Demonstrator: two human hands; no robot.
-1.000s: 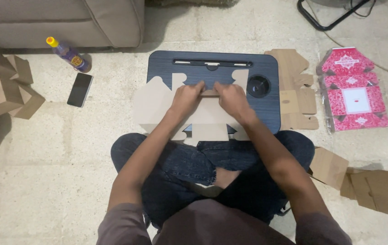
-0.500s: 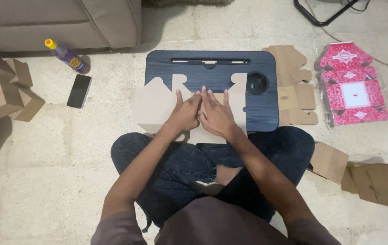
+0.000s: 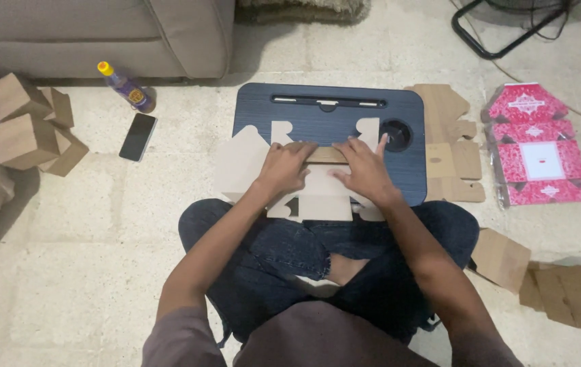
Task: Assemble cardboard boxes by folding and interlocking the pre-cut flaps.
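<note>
A flat brown cardboard box blank [image 3: 239, 166] lies across a dark blue lap tray [image 3: 304, 112] over my crossed legs. My left hand [image 3: 283, 168] rests on the blank's middle, fingers curled over a folded strip [image 3: 323, 153] of cardboard. My right hand [image 3: 362, 166] lies flat beside it, fingers spread, pressing on the same strip and panel. The blank's tabs stick out past both hands.
Folded brown boxes [image 3: 22, 129] are piled at the left by a sofa [image 3: 86, 34]. A phone [image 3: 138, 136] and a purple bottle [image 3: 127, 87] lie on the floor. Flat brown blanks [image 3: 450, 143] and red patterned blanks [image 3: 538, 146] sit right of the tray; more boxes [image 3: 501, 258] lower right.
Both hands slid from the blank's centre up toward its far edge and spread a little apart, now pressing along a folded strip.
</note>
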